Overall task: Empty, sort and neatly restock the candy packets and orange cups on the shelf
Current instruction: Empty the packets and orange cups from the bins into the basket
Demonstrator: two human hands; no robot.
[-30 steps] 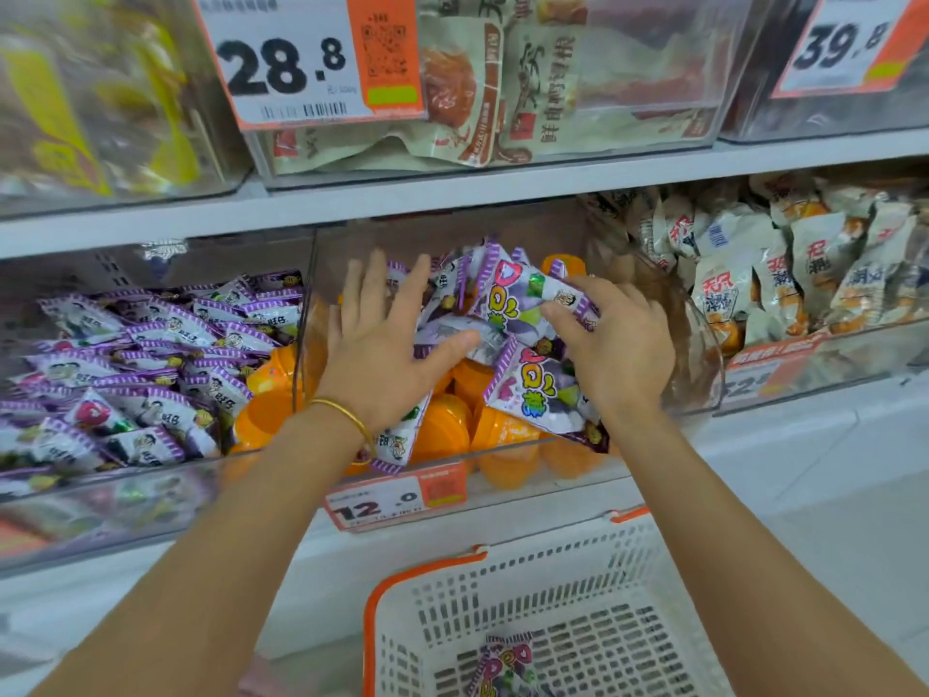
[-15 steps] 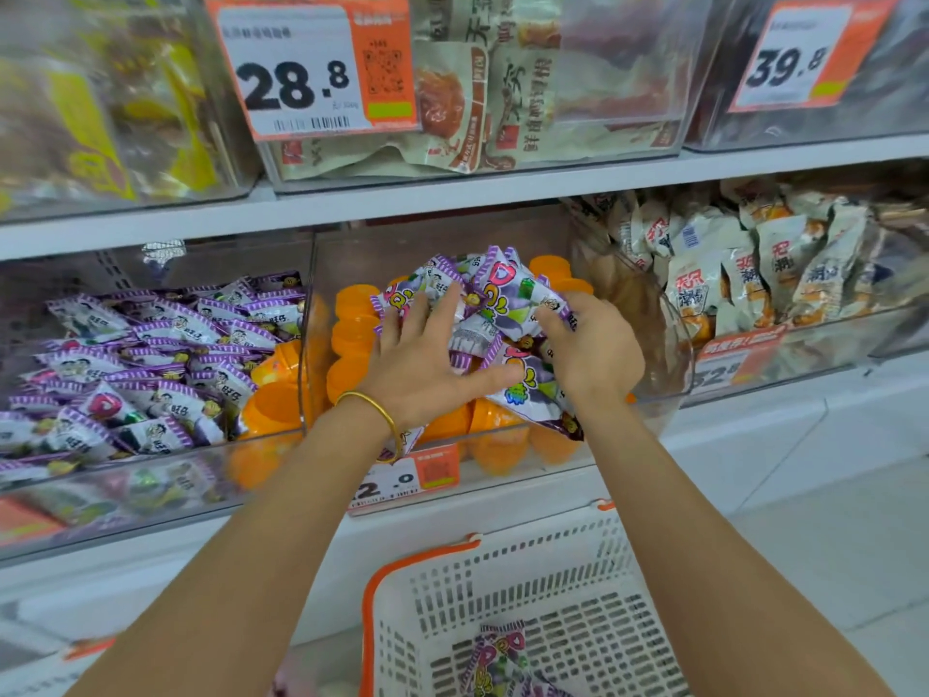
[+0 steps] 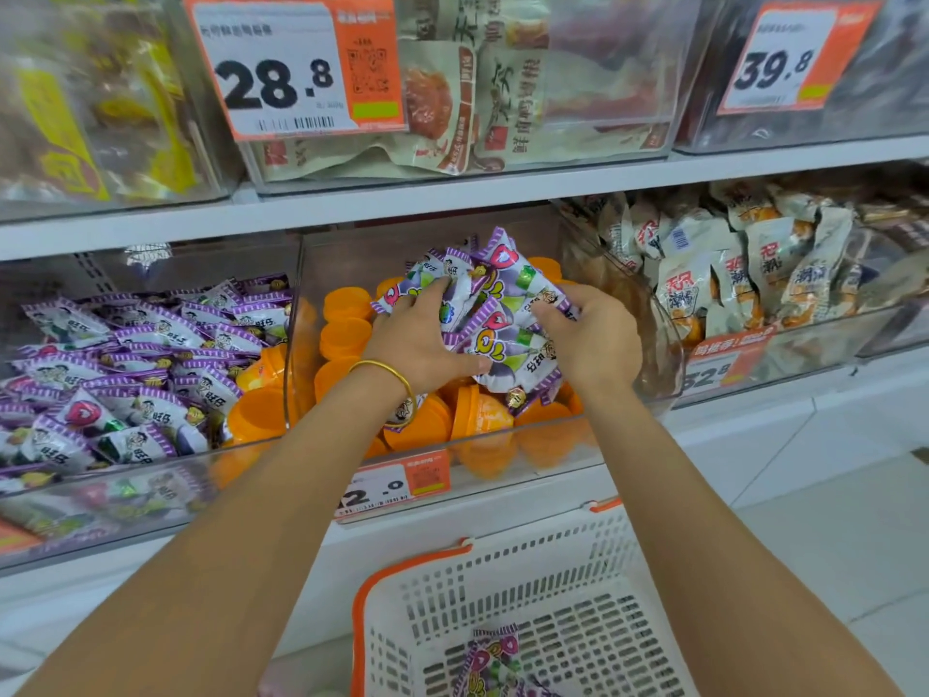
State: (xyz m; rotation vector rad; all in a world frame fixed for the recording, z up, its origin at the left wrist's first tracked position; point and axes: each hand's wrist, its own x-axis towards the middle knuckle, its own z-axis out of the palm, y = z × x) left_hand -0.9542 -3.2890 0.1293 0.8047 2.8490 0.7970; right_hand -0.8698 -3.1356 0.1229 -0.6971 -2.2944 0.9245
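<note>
Left grip (image 3: pixel 417 344) and right grip (image 3: pixel 598 344) are squeezing one bunch of packets (image 3: pixel 507 304) between curled fingers (image 3: pixel 427 296). Bin (image 3: pixel 548 447) front wall is running low under both wrists, with open room above up to the shelf (image 3: pixel 452 193). Crinkled purple-and-white packets are sitting between the grips, over orange cups (image 3: pixel 347 334). Basket (image 3: pixel 528 555) is standing open below.

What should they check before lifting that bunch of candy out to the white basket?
1. Left hand grips the candy packets: ok.
2. Right hand grips them from the other side: ok.
3. Basket sits below with room left: ok.
4. No orange cups caught in the bunch: cannot tell.
5. Every packet gathered: not ok, one stray packet lies on the cups by the left wrist.
</note>
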